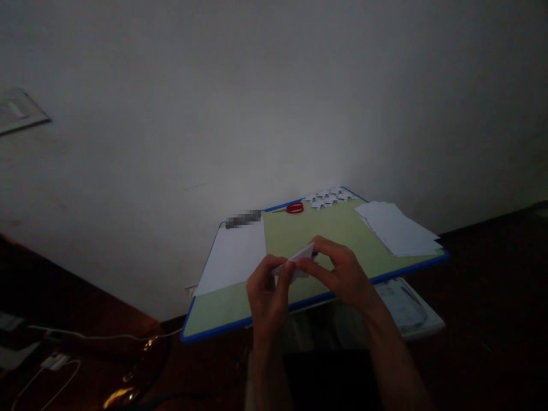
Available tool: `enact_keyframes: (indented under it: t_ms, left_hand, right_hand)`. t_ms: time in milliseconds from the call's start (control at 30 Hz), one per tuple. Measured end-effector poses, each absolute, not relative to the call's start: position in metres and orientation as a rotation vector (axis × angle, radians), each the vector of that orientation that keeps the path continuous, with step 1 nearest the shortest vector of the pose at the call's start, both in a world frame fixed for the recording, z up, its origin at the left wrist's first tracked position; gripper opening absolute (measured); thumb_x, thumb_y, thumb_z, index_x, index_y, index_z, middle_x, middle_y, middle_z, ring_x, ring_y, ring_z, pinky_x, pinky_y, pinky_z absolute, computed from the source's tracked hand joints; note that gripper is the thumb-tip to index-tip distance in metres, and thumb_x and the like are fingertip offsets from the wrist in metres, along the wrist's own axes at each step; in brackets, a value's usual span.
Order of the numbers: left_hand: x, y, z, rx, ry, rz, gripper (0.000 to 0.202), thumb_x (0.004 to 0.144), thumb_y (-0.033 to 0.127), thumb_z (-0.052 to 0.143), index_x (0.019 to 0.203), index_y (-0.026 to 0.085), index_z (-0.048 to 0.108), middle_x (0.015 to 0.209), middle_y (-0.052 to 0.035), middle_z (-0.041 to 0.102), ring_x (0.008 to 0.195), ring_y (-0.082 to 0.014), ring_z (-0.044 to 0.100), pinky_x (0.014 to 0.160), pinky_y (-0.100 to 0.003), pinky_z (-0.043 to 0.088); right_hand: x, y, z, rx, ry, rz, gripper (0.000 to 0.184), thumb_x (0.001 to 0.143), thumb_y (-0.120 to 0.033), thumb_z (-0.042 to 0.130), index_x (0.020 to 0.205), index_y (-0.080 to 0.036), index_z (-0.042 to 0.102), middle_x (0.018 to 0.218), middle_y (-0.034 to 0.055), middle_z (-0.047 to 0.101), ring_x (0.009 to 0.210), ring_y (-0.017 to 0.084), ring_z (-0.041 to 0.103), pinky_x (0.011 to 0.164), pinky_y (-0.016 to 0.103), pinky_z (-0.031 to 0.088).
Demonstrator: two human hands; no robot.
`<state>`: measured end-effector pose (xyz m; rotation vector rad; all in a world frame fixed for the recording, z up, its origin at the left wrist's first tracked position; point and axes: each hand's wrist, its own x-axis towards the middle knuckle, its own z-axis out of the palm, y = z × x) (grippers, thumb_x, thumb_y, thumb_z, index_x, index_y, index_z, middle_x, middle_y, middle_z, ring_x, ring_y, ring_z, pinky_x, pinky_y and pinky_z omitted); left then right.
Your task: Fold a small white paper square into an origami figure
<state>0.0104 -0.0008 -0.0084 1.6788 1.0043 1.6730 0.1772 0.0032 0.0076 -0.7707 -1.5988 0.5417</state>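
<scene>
A small folded piece of white paper (303,253) is held up between my two hands, above the front part of a green table with a blue edge. My left hand (269,291) pinches its left side between thumb and fingers. On the right, my right hand (342,271) grips the paper's other end, thumb and forefinger closed on it. The fingers hide part of the folds. Beyond the hands, red-handled scissors (294,208) lie near the table's back edge. Several small white folded paper shapes (329,198) sit in rows to the right of the scissors.
White sheets (398,228) are stacked loosely on the table's right side. A large white sheet (235,251) covers the left part of the green tabletop (222,314). A wall stands right behind the table. White cables and a power strip (55,361) lie at the lower left.
</scene>
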Motion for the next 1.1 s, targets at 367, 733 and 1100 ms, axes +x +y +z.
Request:
enact_keyframes:
  t_ms: [367,733,1100]
  left_hand:
    - [0.018,0.007,-0.011,1.611,0.978,1.724,0.027,0.088,0.045,0.08,0.094,0.019,0.075,0.084,-0.0027,0.07,0.078,-0.0167,0.065,0.07,-0.025,0.052]
    - [0.013,0.013,-0.019,1.62,0.998,1.846,0.017,0.083,0.029,0.086,0.095,0.022,0.075,0.086,-0.0008,0.072,0.082,-0.0169,0.069,0.077,-0.028,0.056]
    - [0.016,0.015,-0.014,1.686,0.89,1.905,0.027,0.092,0.028,0.077,0.118,0.029,0.071,0.136,-0.0086,0.062,0.12,-0.0236,0.065,0.101,-0.041,0.058]
  right_hand:
    - [0.177,0.002,0.011,-0.868,-1.427,0.48,0.035,0.09,-0.044,0.078,0.067,-0.023,0.061,0.066,-0.0034,0.06,0.063,0.015,0.053,0.067,0.03,0.044]
    - [0.175,0.006,0.008,-0.759,-1.432,0.472,0.014,0.094,-0.035,0.074,0.106,-0.028,0.076,0.107,0.0051,0.068,0.105,0.023,0.066,0.095,0.039,0.052]
    - [0.184,0.01,0.003,-0.84,-1.466,0.522,0.01,0.094,-0.034,0.076,0.089,-0.026,0.078,0.088,0.0021,0.078,0.083,0.021,0.071,0.079,0.035,0.056]
